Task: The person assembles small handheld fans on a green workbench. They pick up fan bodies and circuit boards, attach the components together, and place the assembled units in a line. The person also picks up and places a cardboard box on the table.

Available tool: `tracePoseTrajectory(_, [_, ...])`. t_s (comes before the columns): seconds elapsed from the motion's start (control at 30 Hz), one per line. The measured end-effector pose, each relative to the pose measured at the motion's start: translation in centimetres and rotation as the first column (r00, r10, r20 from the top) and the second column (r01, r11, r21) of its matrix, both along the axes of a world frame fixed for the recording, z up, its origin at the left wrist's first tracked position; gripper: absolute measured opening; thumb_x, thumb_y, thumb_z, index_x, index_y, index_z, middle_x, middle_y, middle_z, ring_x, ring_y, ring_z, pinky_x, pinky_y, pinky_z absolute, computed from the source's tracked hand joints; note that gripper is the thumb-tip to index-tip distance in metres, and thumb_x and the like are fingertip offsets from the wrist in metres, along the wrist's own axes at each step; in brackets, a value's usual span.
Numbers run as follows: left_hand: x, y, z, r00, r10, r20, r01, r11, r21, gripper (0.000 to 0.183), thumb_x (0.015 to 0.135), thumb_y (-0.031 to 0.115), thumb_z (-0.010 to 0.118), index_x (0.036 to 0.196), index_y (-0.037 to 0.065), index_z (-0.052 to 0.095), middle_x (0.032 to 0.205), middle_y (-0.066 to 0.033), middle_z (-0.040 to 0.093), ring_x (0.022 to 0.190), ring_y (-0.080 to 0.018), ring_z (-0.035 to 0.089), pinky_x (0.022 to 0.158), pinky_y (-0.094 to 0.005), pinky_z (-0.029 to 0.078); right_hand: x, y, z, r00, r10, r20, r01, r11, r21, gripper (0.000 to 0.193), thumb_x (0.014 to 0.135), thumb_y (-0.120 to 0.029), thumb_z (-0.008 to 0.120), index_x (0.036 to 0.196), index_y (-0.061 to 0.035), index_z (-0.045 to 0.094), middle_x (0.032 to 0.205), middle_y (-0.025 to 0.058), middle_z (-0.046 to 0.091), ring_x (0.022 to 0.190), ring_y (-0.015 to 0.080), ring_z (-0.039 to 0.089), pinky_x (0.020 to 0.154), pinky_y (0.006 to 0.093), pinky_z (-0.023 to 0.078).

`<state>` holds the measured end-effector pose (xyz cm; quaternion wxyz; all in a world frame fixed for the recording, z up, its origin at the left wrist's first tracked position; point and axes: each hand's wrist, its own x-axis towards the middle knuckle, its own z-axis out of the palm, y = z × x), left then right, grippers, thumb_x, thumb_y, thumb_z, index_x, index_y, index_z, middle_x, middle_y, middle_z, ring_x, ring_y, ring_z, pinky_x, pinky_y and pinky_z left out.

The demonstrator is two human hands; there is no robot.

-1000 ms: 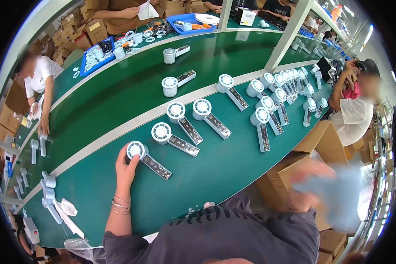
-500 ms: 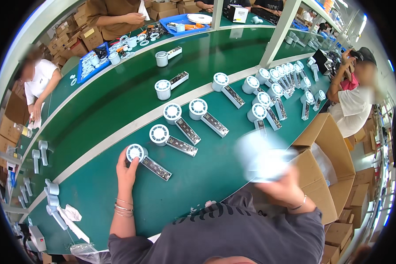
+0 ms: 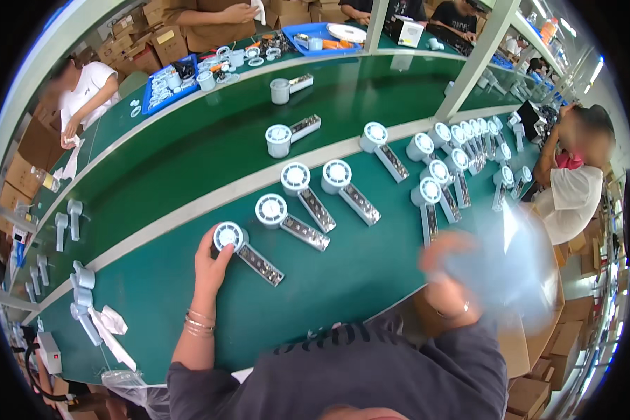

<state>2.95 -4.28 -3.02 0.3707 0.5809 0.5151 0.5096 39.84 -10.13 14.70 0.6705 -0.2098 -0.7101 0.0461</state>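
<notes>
My left hand [image 3: 212, 264] curls around the round vented head of a light-blue hair-dryer body [image 3: 260, 264] lying on the green bench. The thumb rests on top of the head, and a circuit board shows in the open handle. Farther right, my right hand [image 3: 451, 273] is smeared by motion, its fingers unclear. Against it, over the cardboard box, is a pale blue blur [image 3: 507, 262], perhaps a translucent bag or wrap. Whether my fingers grip it cannot be made out. Similar bodies lie beyond my left hand, the nearest [image 3: 294, 222] just to its right.
An open cardboard box [image 3: 514, 350] stands at the bench's right edge. More bodies [image 3: 437, 171] crowd the right side. A pale metal rail [image 3: 217, 192] divides bench from green belt. Crumpled white paper [image 3: 112, 329] lies at left. Co-workers sit beyond the belt and at right.
My right hand and the pale blue blur have moved right, over the box. My left hand keeps its hold on the hair-dryer body. The whole view has shifted slightly.
</notes>
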Motion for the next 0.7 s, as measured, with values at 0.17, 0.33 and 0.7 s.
tracePoseTrajectory(0.17, [0.4,0.2,0.7,1.0,0.005,-0.003,-0.006,0.998,-0.059,0.046,0.081,0.014,0.066,0.122,-0.002,0.051,0.114,-0.0107,0.057,0.105,-0.0177,0.055,0.092,-0.0296,0.042,-0.4,0.4,-1.2,0.968,-0.192,0.165,0.248,0.842,-0.479,0.023,0.078,-0.026,0.065,0.072,-0.0049,0.057,0.072,0.0054,0.056,0.06,0.0165,0.052,0.053,0.0291,0.041])
tracePoseTrajectory(0.33, [0.8,0.2,1.0,0.999,-0.007,-0.033,0.006,0.999,-0.037,0.046,0.081,0.016,0.066,0.121,-0.002,0.051,0.114,-0.0105,0.057,0.106,-0.0176,0.055,0.091,-0.0293,0.043,0.1,-0.9,-3.0,0.913,-0.152,-0.378,-0.158,0.723,-0.672,0.025,0.081,-0.025,0.063,0.078,-0.0014,0.054,0.07,0.0054,0.053,0.059,0.0161,0.05,0.054,0.0284,0.041])
tracePoseTrajectory(0.7, [1.1,-0.2,1.9,0.994,0.023,-0.108,-0.025,1.0,-0.013,0.044,0.078,0.015,0.068,0.117,-0.001,0.054,0.113,-0.0137,0.057,0.107,-0.0234,0.054,0.093,-0.0317,0.041,-5.8,4.1,-1.9,0.966,0.21,-0.151,-0.257,0.701,-0.666,0.054,0.093,-0.044,0.041,0.121,0.0026,0.037,0.079,0.0091,0.051,0.063,0.0119,0.048,0.053,0.0242,0.039])
